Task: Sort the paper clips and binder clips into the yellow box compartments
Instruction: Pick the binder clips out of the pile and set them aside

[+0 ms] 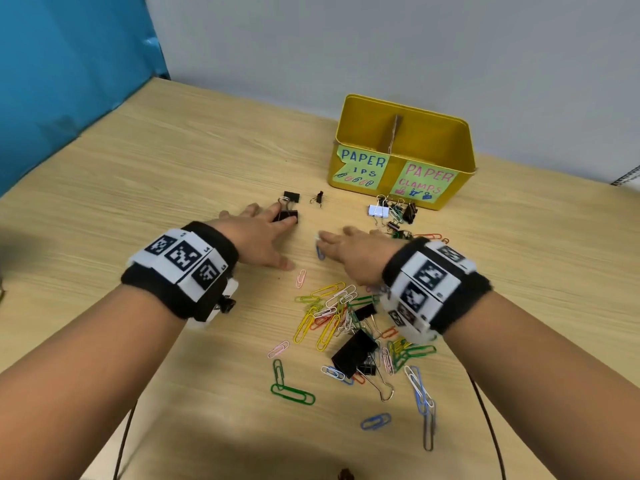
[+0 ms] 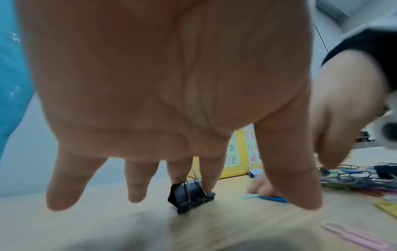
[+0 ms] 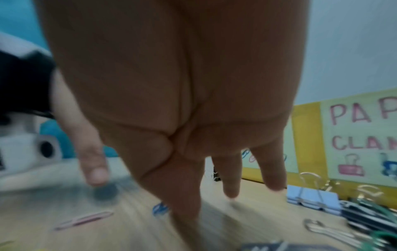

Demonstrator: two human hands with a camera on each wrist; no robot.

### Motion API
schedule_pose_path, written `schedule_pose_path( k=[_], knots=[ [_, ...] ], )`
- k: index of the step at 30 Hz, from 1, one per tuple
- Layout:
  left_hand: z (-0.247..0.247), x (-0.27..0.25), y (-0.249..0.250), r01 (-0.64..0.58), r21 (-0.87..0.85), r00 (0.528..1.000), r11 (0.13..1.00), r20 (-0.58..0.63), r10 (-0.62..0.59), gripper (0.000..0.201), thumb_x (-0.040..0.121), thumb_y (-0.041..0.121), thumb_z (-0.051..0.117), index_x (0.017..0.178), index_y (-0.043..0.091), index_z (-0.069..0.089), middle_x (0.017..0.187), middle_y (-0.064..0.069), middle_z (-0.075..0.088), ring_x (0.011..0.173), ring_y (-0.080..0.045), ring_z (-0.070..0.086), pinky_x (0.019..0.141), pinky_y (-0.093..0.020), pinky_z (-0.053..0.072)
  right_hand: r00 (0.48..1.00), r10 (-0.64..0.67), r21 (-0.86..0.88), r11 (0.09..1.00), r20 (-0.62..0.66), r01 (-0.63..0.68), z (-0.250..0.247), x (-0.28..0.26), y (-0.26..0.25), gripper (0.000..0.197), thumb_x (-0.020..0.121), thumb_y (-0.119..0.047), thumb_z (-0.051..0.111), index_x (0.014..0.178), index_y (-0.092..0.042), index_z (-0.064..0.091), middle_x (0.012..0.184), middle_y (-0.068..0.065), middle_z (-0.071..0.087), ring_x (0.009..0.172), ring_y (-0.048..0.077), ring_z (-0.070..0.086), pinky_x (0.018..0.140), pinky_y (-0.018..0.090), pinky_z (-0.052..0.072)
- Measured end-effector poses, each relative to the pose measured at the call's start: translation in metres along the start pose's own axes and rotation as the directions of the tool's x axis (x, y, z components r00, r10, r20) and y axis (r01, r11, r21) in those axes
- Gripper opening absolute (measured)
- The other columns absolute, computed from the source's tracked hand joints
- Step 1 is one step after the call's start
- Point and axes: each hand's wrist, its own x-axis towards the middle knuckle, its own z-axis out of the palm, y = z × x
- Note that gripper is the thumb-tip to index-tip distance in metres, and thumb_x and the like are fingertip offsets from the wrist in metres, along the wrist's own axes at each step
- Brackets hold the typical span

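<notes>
Scattered paper clips (image 1: 332,306) lie nearest. Left hand (image 1: 258,233) (fingers spread and straight) touches a black binder clip (image 1: 289,214); right hand (image 1: 353,252), fingers extended, rests beside a blue clip (image 1: 320,252). Yellow box (image 1: 446,140) stands far right.

Counter: the counter (image 1: 173,161) is of light wood grain and carries everything.
Far right: the yellow box (image 1: 446,188) stands on it, with two paper labels on the front wall.
Before the box: a small group with a white binder clip (image 1: 378,211) and dark ones.
Middle: three black binder clips (image 1: 291,197) lie apart from each other.
Near side: a heap of coloured paper clips (image 1: 325,327) with a large black binder clip (image 1: 353,353) among them.
Loose: a green paper clip (image 1: 292,393) and a blue paper clip (image 1: 375,420) lie alone.
</notes>
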Motion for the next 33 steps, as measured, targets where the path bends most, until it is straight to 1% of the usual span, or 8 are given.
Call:
schedule_pose_path(
  k=[3, 6, 9, 16, 19, 21, 26, 33],
  knots=[
    [-0.013, 0.006, -0.006, -0.016, -0.084, 0.996, 0.996, -0.091, 0.008, 0.077, 0.084, 0.056, 0.051, 0.148, 0.040, 0.009, 0.160, -0.003, -0.011, 0.148, -0.030, -0.007, 0.116, -0.058, 0.007, 1.000, -0.022, 0.197, 0.980, 0.021, 0.017, 0.001, -0.025, 0.021, 0.051, 0.094, -0.005, 0.033, 0.142, -0.022, 0.041, 0.155, -0.001, 0.032, 0.140, 0.024, 0.034, 0.117, 0.043, 0.027],
    [-0.030, 0.004, 0.005, -0.068, -0.174, 0.935, 0.982, -0.355, 0.002, 0.052, 0.087, 0.043, 0.054, 0.136, 0.031, 0.042, 0.153, -0.008, 0.021, 0.142, -0.030, 0.019, 0.115, -0.052, 0.021, 0.926, 0.295, 0.433, 0.885, -0.236, -0.171, -0.004, -0.030, 0.050, 0.045, 0.095, -0.006, 0.034, 0.134, -0.020, 0.052, 0.143, 0.005, 0.049, 0.132, 0.024, 0.045, 0.111, 0.037, 0.034],
    [-0.036, 0.005, 0.041, -0.214, -0.162, 0.870, 0.963, -0.480, 0.113, 0.042, 0.089, 0.029, 0.053, 0.130, 0.023, 0.046, 0.141, -0.007, 0.033, 0.133, -0.027, 0.031, 0.112, -0.045, 0.029, 0.864, 0.460, 0.386, 0.849, -0.205, -0.361, 0.000, -0.011, 0.063, 0.044, 0.092, -0.006, 0.036, 0.134, -0.011, 0.046, 0.137, 0.015, 0.052, 0.124, 0.031, 0.050, 0.106, 0.043, 0.042],
    [-0.024, 0.038, 0.080, -0.299, 0.075, 0.935, 0.951, -0.176, 0.308, 0.074, 0.091, 0.012, 0.044, 0.150, 0.026, 0.002, 0.161, 0.001, -0.008, 0.148, -0.026, -0.002, 0.118, -0.053, 0.010, 0.894, 0.332, 0.441, 0.880, -0.301, -0.179, 0.010, 0.000, 0.060, 0.049, 0.090, 0.000, 0.037, 0.136, -0.014, 0.047, 0.138, 0.013, 0.053, 0.124, 0.030, 0.051, 0.102, 0.035, 0.042],
    [-0.018, 0.041, 0.079, -0.276, 0.155, 0.960, 0.949, 0.003, 0.279, 0.076, 0.094, 0.023, 0.043, 0.150, 0.025, -0.008, 0.159, 0.001, -0.019, 0.147, -0.023, -0.011, 0.118, -0.053, 0.004, 0.947, 0.264, 0.356, 0.916, -0.185, -0.186, 0.024, -0.005, 0.067, 0.059, 0.090, 0.001, 0.034, 0.145, -0.018, 0.030, 0.155, 0.005, 0.029, 0.137, 0.032, 0.035, 0.113, 0.045, 0.032],
    [-0.016, 0.042, 0.069, -0.221, 0.142, 0.974, 0.965, -0.018, 0.226, 0.077, 0.094, 0.026, 0.044, 0.150, 0.021, -0.008, 0.159, -0.001, -0.017, 0.147, -0.023, -0.011, 0.118, -0.053, 0.003, 0.958, 0.262, 0.300, 0.929, -0.114, -0.218, 0.029, -0.008, 0.073, 0.055, 0.093, -0.006, 0.033, 0.145, -0.023, 0.032, 0.158, -0.003, 0.021, 0.141, 0.030, 0.028, 0.115, 0.049, 0.027],
    [-0.009, 0.041, 0.064, -0.268, 0.100, 0.944, 0.958, -0.172, 0.282, 0.075, 0.090, 0.013, 0.044, 0.151, 0.020, 0.001, 0.160, -0.001, -0.010, 0.148, -0.024, -0.004, 0.119, -0.049, 0.007, 0.846, 0.429, 0.512, 0.828, -0.317, -0.228, 0.021, -0.009, 0.075, 0.041, 0.089, -0.007, 0.044, 0.123, -0.023, 0.060, 0.135, 0.005, 0.056, 0.124, 0.025, 0.050, 0.106, 0.036, 0.041],
    [-0.001, 0.035, 0.092, -0.384, 0.111, 0.903, 0.917, -0.164, 0.398, 0.046, 0.095, 0.022, 0.042, 0.140, 0.013, 0.041, 0.152, -0.006, 0.033, 0.137, -0.024, 0.037, 0.110, -0.041, 0.036, 0.728, 0.570, 0.645, 0.728, -0.381, -0.233, 0.019, 0.008, 0.086, 0.024, 0.086, -0.004, 0.056, 0.103, -0.013, 0.068, 0.111, 0.011, 0.065, 0.096, 0.024, 0.060, 0.082, 0.027, 0.047]
  ],
)
